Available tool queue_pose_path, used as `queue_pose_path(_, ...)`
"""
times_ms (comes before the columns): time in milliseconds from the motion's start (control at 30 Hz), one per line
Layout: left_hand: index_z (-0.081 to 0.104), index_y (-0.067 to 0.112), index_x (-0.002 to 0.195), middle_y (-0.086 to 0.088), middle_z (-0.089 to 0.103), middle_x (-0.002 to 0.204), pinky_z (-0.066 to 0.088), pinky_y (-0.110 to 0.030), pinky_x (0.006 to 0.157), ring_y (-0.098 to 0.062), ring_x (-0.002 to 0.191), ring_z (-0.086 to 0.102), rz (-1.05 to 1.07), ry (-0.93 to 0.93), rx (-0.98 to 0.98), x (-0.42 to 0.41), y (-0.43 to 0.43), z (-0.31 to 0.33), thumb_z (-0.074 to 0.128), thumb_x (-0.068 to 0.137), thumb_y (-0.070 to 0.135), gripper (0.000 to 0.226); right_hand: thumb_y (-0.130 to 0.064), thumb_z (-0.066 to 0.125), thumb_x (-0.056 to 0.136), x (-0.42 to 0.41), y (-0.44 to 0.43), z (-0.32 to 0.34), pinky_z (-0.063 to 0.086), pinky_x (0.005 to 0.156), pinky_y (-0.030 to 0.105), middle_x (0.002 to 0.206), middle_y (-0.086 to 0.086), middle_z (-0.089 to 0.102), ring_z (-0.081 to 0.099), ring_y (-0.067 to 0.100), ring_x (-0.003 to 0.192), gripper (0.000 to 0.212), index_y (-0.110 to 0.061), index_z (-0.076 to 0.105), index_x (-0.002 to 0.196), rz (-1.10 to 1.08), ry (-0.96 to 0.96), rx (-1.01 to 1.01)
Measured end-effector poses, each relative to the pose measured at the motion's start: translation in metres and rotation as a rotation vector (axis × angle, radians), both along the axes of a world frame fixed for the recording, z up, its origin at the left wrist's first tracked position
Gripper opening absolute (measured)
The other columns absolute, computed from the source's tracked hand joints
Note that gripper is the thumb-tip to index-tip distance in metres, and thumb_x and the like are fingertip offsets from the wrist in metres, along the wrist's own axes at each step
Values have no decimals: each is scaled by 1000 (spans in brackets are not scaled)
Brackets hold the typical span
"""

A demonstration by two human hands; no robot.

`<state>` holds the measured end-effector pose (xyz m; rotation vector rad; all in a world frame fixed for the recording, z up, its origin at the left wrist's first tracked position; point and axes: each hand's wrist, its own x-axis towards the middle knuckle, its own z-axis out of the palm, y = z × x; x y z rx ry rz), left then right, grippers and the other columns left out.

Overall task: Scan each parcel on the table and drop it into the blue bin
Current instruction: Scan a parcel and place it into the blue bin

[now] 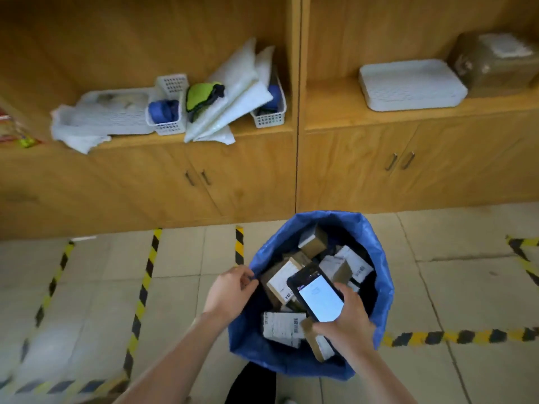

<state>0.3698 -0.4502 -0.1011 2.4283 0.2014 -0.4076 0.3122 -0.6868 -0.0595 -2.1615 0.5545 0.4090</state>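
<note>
The blue bin [382, 275], lined with a blue bag, stands on the tiled floor at centre bottom. Several cardboard parcels [281, 282] with white barcode labels lie piled inside it. My left hand [233, 291] pinches the bag's left rim. My right hand [345, 317] holds a black handheld scanner [316, 295] with a lit white screen over the bin's middle. The table is out of view.
Wooden cabinets with an open shelf fill the far wall. White baskets [166, 123], white padded mailers [236, 91], a white tray [408, 86] and a brown wrapped box [493, 65] sit on the shelf. Yellow-black hazard tape [145, 275] marks the floor.
</note>
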Motion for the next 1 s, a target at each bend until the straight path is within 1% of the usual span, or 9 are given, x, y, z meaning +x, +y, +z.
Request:
queue_pose_path(100,65,25,94,11,65,81,51,-29,72,-11,77,62,143,-31,26,-66,44,28,65,86,28,9,-22,78,49,-13,30,23,42,88,36,113,-13,48,50,14,105,80,-39,42,118,198,-56,13)
queue_pose_path(167,65,26,95,13,63,77,49,-23,70,-8,76,61,229,-30,52,-110,74,43,64,87,31,9,-25,71,47,-20,58,39,43,82,33,106,-14,50,51,12,97,73,-43,37,109,314,-47,25)
queue_pose_path(233,65,27,97,15,61,72,44,-18,65,-5,75,59,351,-36,72,-155,103,58,63,87,32,12,-22,67,46,-30,92,52,48,85,35,103,-15,54,57,15,100,70,-41,42,108,447,-35,61)
queue_pose_path(400,64,28,96,14,62,78,45,-21,69,-7,77,59,715,-72,118,-274,167,92,59,86,28,11,-29,73,47,-74,193,74,43,85,30,118,-12,51,51,13,113,86,-37,40,126,863,-40,-5)
queue_pose_path(533,64,28,95,12,62,82,47,-22,76,-10,80,59,993,-74,165,-384,209,107,57,89,30,9,-36,73,46,-125,281,87,44,85,28,113,-14,45,50,11,108,93,-41,35,130,1187,-34,-45)
queue_pose_path(667,62,29,92,11,61,80,44,-19,76,-8,81,60,1233,-106,187,-499,236,113,62,90,32,4,-39,68,44,-189,368,96,39,100,30,114,-12,40,48,9,111,93,-38,36,131,1462,45,-17)
queue_pose_path(800,56,30,90,11,59,85,41,-15,77,-7,87,59,1452,-83,199,-613,254,115,64,89,29,9,-49,74,50,-270,439,98,36,103,26,121,-16,39,43,5,114,95,-39,30,134,1759,57,-49)
queue_pose_path(900,53,28,88,7,61,89,43,-18,81,-10,90,60,1595,-83,199,-695,265,114,65,89,26,12,-60,72,48,-339,487,95,35,105,27,124,-12,44,46,6,115,94,-35,36,132,1849,58,-36)
queue_pose_path(1000,55,26,88,7,60,89,42,-17,80,-10,89,60,1693,-60,209,-778,279,114,66,87,25,11,-55,72,62,-411,534,87,34,106,25,132,-3,50,48,11,122,85,-24,43,136,1928,70,56)
